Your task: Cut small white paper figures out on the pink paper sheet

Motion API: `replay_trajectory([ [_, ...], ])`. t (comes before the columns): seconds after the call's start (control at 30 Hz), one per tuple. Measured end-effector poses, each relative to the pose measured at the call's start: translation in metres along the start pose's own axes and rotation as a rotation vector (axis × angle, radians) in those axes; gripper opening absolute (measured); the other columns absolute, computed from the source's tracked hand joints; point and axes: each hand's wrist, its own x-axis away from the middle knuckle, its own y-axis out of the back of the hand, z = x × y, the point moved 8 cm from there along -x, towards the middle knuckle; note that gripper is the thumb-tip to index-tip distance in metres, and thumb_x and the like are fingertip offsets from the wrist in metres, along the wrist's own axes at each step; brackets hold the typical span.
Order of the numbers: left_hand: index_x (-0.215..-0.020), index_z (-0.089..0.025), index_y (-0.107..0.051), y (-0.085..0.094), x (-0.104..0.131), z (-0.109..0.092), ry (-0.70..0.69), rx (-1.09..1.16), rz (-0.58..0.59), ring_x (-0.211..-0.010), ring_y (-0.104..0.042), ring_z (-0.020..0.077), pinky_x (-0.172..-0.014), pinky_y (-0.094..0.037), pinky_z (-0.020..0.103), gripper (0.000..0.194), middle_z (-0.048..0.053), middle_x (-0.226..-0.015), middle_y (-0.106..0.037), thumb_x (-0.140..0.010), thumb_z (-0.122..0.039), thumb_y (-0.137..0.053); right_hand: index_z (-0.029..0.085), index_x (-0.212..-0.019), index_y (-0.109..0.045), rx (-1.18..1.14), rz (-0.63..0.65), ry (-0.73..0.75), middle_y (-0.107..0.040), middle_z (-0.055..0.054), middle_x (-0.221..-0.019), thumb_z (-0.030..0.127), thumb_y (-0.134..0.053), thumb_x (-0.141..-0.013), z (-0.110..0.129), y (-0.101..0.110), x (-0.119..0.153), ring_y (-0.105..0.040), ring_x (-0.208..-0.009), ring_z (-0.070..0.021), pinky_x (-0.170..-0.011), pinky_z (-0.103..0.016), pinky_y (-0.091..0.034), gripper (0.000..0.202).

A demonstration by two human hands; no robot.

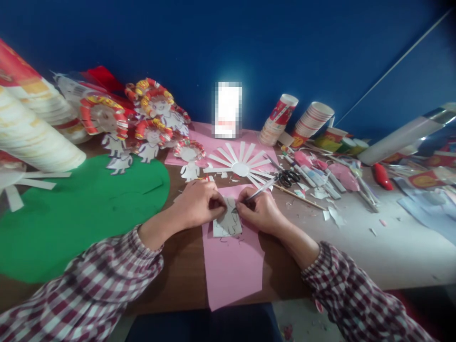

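A small white paper [228, 225] with dark drawn lines lies on a long pink sheet [235, 270] in front of me. At the paper's upper left edge is my left hand [199, 204], its fingers curled together; what they hold, if anything, is hidden. My right hand [261, 209] is closed around a clear pen [261, 189], with its fingertips at the right edge of the white paper. A few dark marks show on the pink sheet just below the paper.
Behind my hands lies a fringed white paper cup [240, 168], with black scissors [288, 178] to its right. Paper figures with red rings [147, 142] stand back left, beside a green sheet [89, 213]. Stacked cups [313, 121], markers [322, 178] and scraps are at right.
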Motion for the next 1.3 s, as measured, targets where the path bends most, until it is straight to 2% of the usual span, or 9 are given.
replay_trajectory([
  [0.3, -0.073, -0.026, -0.077, 0.0018, -0.0014, -0.0036, 0.018, -0.022, -0.006, -0.078, -0.061, 0.0188, -0.079, -0.041, 0.036, 0.006, 0.000, -0.074, -0.067, -0.074, -0.030, -0.072, 0.019, -0.073, -0.055, 0.047, -0.015, 0.005, -0.051, 0.005, -0.056, 0.024, -0.057, -0.078, 0.0034, 0.0019, -0.0003, -0.046, -0.050, -0.0098, -0.048, -0.021, -0.035, 0.007],
  [0.67, -0.073, -0.026, -0.077, 0.0011, -0.0016, -0.0001, 0.033, -0.011, -0.025, -0.075, -0.061, 0.0178, -0.074, -0.041, 0.033, 0.007, -0.001, -0.070, -0.066, -0.074, -0.028, -0.070, 0.020, -0.073, -0.055, 0.032, 0.013, -0.045, -0.051, 0.005, -0.056, 0.022, -0.057, -0.076, 0.0053, 0.0012, -0.0005, -0.047, -0.051, -0.0103, -0.049, -0.021, -0.034, 0.004],
  [1.3, -0.074, -0.026, -0.076, 0.0015, -0.0021, -0.0035, 0.028, -0.023, -0.020, -0.078, -0.062, 0.0198, -0.081, -0.042, 0.037, 0.004, 0.000, -0.074, -0.069, -0.074, -0.027, -0.072, 0.019, -0.073, -0.056, 0.095, -0.004, -0.039, -0.053, 0.005, -0.056, 0.021, -0.059, -0.076, 0.0076, 0.0036, -0.0010, -0.047, -0.052, -0.0098, -0.050, -0.020, -0.033, 0.005],
])
